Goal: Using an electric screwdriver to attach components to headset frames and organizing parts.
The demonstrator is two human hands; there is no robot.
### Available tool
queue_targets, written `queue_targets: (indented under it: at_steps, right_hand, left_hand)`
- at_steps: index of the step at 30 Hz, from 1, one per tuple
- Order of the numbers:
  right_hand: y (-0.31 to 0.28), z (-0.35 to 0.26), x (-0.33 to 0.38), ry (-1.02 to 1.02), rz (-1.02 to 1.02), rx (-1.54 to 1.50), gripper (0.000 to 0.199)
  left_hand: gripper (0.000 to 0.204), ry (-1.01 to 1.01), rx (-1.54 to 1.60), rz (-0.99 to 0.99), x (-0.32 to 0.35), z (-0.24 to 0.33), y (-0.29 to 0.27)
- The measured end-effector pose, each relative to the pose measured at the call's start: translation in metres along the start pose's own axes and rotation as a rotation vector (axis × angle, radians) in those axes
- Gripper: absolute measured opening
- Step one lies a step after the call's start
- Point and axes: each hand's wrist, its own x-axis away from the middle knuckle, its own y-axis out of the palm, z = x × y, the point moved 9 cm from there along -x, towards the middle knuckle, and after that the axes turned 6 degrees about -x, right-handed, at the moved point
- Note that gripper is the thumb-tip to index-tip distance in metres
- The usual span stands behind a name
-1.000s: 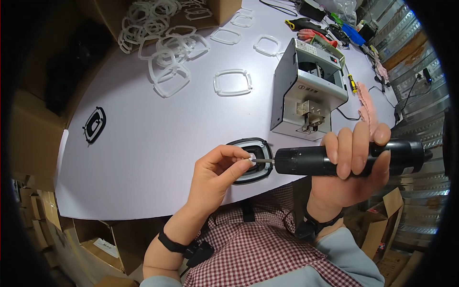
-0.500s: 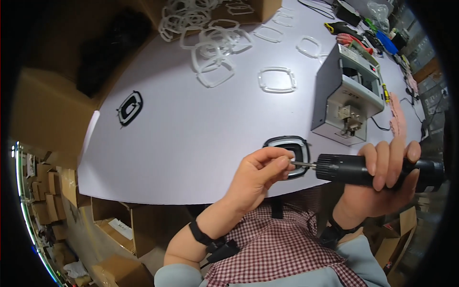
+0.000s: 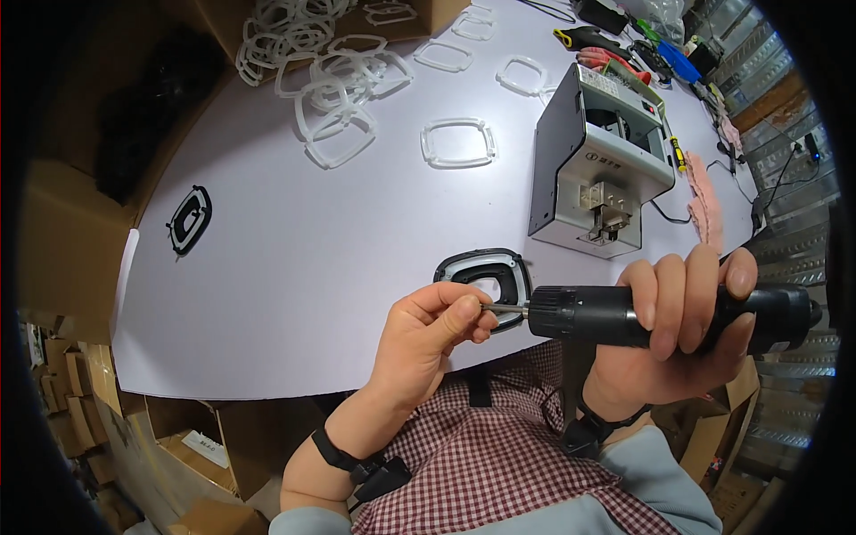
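My right hand (image 3: 682,312) is wrapped around a black electric screwdriver (image 3: 588,314), held level with its bit (image 3: 506,308) pointing left. Thumb and fingertips of my left hand (image 3: 437,325) pinch together at the bit's tip. Whatever small piece they hold there is hidden by the fingers. Just beyond the hands, on the table's near edge, lies a rounded black frame with a pale ring inset (image 3: 481,260), partly covered by my left fingers and the screwdriver. A similar black and white frame (image 3: 189,220) rests at the table's left side.
A grey bench machine (image 3: 584,160) stands beyond the screwdriver. Loose white plastic frames (image 3: 458,143) lie on the white table (image 3: 294,294), several piled near a cardboard box (image 3: 428,27). Hand tools, red gloves (image 3: 615,62) and a pink cloth (image 3: 703,201) are at the right.
The view has swung to the right, so table and hands appear further left. Both hands keep about the same pose, fingertips still at the bit's tip.
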Motion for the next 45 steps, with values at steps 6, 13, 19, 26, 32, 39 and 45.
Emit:
queue_targets:
  at_steps: [6, 13, 19, 26, 32, 39, 45]
  right_hand:
    - [0.001, 0.002, 0.002, 0.005, -0.031, 0.093, 0.021]
    - [-0.031, 0.023, -0.016, 0.012, 0.026, 0.490, 0.032]
    - [-0.043, 0.043, -0.016, 0.121, -0.011, 0.603, 0.023]
    - [-0.051, 0.058, -0.017, 0.221, 0.069, 0.617, 0.022]
    - [-0.052, 0.067, -0.016, 0.123, 0.087, 0.457, 0.022]
    - [-0.032, 0.074, -0.014, 0.093, -0.247, 0.737, 0.009]
    - [-0.035, -0.055, -0.028, 0.022, -0.068, 0.063, 0.018]
  left_hand:
    - [0.029, 0.136, -0.383, 0.123, 0.003, 0.014, 0.003]
    - [0.064, 0.567, -1.687, 0.075, -0.011, 0.027, 0.026]
    - [0.065, 0.527, -1.701, 0.070, -0.012, 0.026, 0.025]
    - [0.065, 0.518, -1.699, 0.061, -0.013, 0.024, 0.028]
    - [0.064, 0.545, -1.715, 0.052, -0.015, 0.026, 0.029]
    - [0.060, 0.529, -1.742, 0.104, -0.005, 0.029, 0.018]
    - [0.063, 0.488, -1.737, -0.076, 0.082, -0.001, 0.019]
